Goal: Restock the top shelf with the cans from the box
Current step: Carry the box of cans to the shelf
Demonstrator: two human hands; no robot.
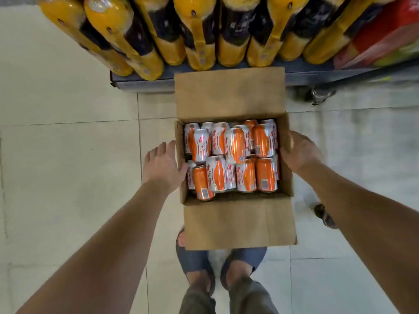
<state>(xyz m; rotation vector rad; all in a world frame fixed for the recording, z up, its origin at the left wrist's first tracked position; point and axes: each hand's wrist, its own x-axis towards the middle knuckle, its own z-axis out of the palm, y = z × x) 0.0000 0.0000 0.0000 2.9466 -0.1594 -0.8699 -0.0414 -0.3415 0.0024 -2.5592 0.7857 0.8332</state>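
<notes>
So the box (238, 225) is sitting open right in front of the person's feet, flaps out, packed with orange and white cans (231, 155) lying on their sides in a loose pile. The hands are apart, one on each side. The left hand (162, 165) has straight fingers along the left wall with the thumb at the rim. The right hand (300, 152) is against the right wall with its fingers bent, but it's blurry and I can't tell if it actually has a grip. My worry: if this turns into a lift by those thin side walls, the cardboard could bow and the whole load could slip, straight onto toes in open sandals (195, 261). The cans could also roll and shift the weight if the box tips. The top shelf isn't in view, only the bottles (199, 30) down low, so it's probably a long carry up.
</notes>
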